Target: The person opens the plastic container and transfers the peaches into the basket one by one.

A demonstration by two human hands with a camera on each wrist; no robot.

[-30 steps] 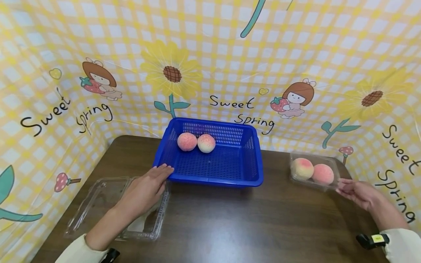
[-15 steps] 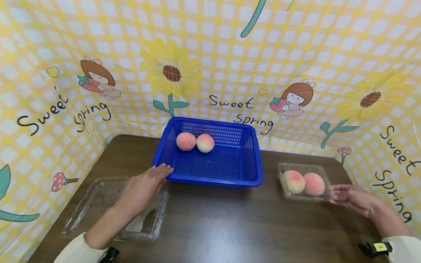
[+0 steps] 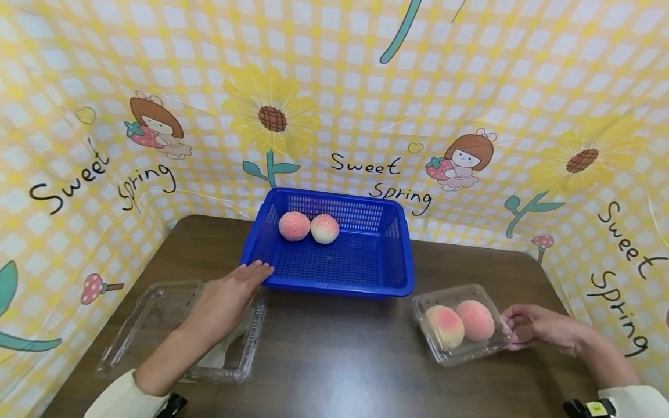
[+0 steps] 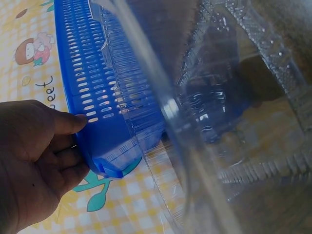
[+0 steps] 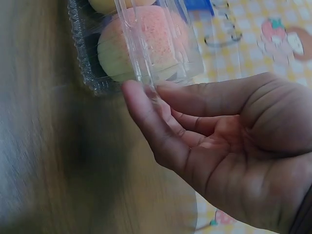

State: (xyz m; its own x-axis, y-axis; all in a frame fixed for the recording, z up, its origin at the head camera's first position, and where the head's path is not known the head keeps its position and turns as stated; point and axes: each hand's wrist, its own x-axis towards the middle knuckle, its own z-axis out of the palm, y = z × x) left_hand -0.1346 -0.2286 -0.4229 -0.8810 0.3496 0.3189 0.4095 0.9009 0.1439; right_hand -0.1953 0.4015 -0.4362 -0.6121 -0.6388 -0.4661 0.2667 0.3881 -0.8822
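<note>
In the head view a blue plastic basket (image 3: 334, 287) stands at the back of the table with two pink-and-cream peaches (image 3: 294, 226) in its left part. My left hand (image 3: 225, 305) grips its near left corner; the left wrist view has the thumb on one side of the rim and the fingers on the other. At the right, my right hand (image 3: 540, 330) pinches the edge of a clear plastic clamshell box (image 3: 446, 359) between thumb and forefinger. Inside that box lie two more peaches (image 3: 474, 320), one pinker and one yellower.
A second clear plastic clamshell box (image 3: 151, 325) lies open on the table (image 3: 334, 360) at the left, partly under my left forearm. Yellow checked cloth (image 3: 360, 104) with printed flowers encloses the back and both sides.
My right hand has drawn the box of two peaches leftward and toward me from the back right, turning it somewhat. The left hand has stayed on the basket corner.
</note>
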